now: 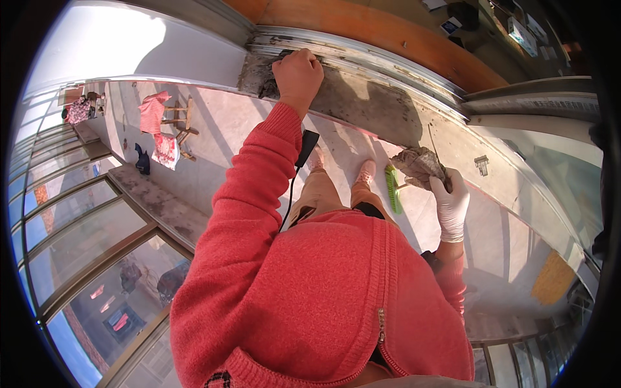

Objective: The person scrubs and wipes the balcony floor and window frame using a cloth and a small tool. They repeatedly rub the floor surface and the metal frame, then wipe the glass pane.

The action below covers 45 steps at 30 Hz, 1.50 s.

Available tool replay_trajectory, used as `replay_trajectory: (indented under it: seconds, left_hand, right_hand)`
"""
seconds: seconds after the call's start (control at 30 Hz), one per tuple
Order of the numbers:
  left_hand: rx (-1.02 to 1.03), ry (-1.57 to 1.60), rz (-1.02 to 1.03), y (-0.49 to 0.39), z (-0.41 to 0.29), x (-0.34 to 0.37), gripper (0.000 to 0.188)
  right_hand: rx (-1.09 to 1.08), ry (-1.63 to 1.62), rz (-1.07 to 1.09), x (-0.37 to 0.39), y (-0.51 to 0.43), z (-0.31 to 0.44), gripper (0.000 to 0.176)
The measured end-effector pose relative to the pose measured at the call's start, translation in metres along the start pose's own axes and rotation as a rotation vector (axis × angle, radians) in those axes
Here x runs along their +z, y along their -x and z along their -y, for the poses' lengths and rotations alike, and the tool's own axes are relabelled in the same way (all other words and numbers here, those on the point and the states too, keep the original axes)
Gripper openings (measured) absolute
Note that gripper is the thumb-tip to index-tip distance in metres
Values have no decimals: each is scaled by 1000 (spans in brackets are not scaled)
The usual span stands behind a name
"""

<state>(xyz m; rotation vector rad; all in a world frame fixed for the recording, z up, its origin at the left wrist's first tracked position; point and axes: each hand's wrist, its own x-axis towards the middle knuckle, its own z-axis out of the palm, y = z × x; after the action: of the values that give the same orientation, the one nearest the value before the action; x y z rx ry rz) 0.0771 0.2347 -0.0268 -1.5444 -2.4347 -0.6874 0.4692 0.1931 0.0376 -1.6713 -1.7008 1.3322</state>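
My bare left hand (298,75) is closed in a fist over the sliding window's metal track (359,56), at the inner end of the sill. Dark edges of some object (286,52) show around the fist; most of it is hidden. Beside it, a dark, dirty clump (269,88) lies on the stained sill (354,92). My right hand (450,203), in a white glove, grips a crumpled, grimy grey-brown rag (419,165) near the sill's front edge. A thin stick or wire (433,143) rises by the rag.
A green-bristled broom (393,189) is on the floor past my right foot. A small metal fitting (481,165) rests on the sill. To the left stands a wooden stool (182,121) by red cloths (153,114). A black device (306,148) with a cable hangs beside my left sleeve.
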Motion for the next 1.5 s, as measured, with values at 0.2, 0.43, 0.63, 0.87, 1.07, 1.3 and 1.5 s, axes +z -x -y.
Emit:
replay_trajectory:
  seconds: [0.2, 0.43, 0.63, 0.87, 1.07, 1.3, 1.5]
  left_hand:
    - [-5, 22, 20, -1, -9, 8, 9]
    - [65, 26, 75, 9, -28, 7, 10]
    - [-13, 36, 50, 8, -29, 13, 7]
    - [118, 90, 74, 19, -49, 14, 5]
    - [29, 24, 77, 16, -43, 12, 5]
    - [145, 106, 5, 27, -76, 24, 6]
    - [101, 157, 21, 23, -67, 20, 5]
  right_hand:
    - [-7, 10, -23, -4, 3, -9, 21]
    - [-43, -83, -57, 2, 5, -7, 19]
    - [-17, -60, -52, -5, 10, -9, 19]
    - [-48, -58, -91, -5, 12, -16, 18]
    - [23, -57, -87, -11, 16, -19, 18]
    - [-34, -79, -94, -6, 19, -21, 16]
    - [5, -43, -92, -11, 22, -23, 16]
